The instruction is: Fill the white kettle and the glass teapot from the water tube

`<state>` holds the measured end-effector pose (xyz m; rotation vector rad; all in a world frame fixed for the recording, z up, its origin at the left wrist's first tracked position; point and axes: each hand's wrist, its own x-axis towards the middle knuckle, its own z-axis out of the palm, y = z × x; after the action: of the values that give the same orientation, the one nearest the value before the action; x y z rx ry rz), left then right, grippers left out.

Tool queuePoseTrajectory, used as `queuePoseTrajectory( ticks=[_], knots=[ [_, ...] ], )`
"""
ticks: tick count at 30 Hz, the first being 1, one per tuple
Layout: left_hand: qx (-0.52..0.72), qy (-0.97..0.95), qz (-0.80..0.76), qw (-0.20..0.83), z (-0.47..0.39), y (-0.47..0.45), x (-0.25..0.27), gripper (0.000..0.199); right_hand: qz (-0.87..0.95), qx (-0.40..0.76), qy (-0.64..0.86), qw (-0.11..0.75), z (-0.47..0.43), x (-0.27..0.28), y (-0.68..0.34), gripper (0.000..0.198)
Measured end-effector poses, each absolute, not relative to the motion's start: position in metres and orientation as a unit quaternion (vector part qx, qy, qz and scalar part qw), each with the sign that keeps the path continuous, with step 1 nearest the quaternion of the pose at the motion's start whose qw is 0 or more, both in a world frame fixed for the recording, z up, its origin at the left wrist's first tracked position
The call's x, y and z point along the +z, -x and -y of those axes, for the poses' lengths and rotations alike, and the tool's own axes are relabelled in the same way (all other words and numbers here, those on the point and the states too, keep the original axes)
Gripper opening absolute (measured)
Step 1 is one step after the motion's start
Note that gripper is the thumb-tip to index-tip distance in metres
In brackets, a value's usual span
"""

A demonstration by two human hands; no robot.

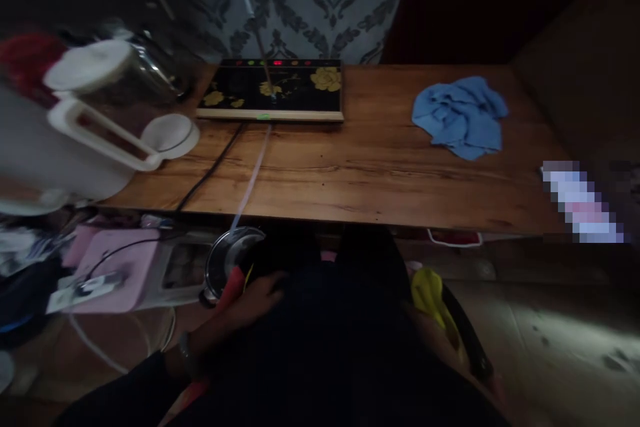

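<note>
My left hand (pixel 257 297) rests on my dark-clothed lap, its fingers lying loosely and holding nothing that I can see. A bracelet (pixel 186 352) is round that wrist. Beside this hand stands a round metal pot (pixel 217 260) on the floor, with a clear tube (pixel 253 180) running down into it. My right hand (pixel 425 321) is low by my right thigh, dark and blurred, its fingers not distinct. Close to it is something yellow (pixel 430 293), perhaps a cushion. Ahead, a crumpled blue cloth (pixel 460 117) lies on the wooden table (pixel 360 167).
A black flat appliance (pixel 300 90) with yellow flowers and lit indicators sits at the table's back. A white-handled jug (pixel 95 80), a white lid (pixel 170 135) and a black cord (pixel 213 167) are at left. On the floor are a pink box (pixel 120 260) and a power strip (pixel 85 292).
</note>
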<state>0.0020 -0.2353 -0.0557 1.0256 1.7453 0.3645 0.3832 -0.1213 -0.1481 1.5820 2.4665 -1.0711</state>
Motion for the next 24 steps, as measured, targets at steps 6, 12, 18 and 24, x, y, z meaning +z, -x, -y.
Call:
queuePoseTrajectory(
  ticks=[6,12,18,24],
  knots=[
    [0.248,-0.497,-0.735,0.389,0.192,-0.003,-0.044,0.034,-0.749,-0.378,-0.543,-0.033,0.089,-0.129,-0.338,0.022],
    [0.32,-0.575,-0.714,0.239,0.157,0.003,-0.005,0.037,-0.819,-0.377,-0.391,-0.185,0.061,-0.066,-0.279,0.02],
    [0.385,-0.551,-0.73,0.125,0.111,0.022,0.016,0.042,-0.852,-0.33,-0.288,-0.288,0.02,-0.016,-0.22,0.014],
    [0.389,-0.511,-0.756,0.13,0.07,0.03,-0.007,0.034,-0.843,-0.359,-0.279,-0.288,-0.028,-0.01,-0.179,0.014]
  ],
)
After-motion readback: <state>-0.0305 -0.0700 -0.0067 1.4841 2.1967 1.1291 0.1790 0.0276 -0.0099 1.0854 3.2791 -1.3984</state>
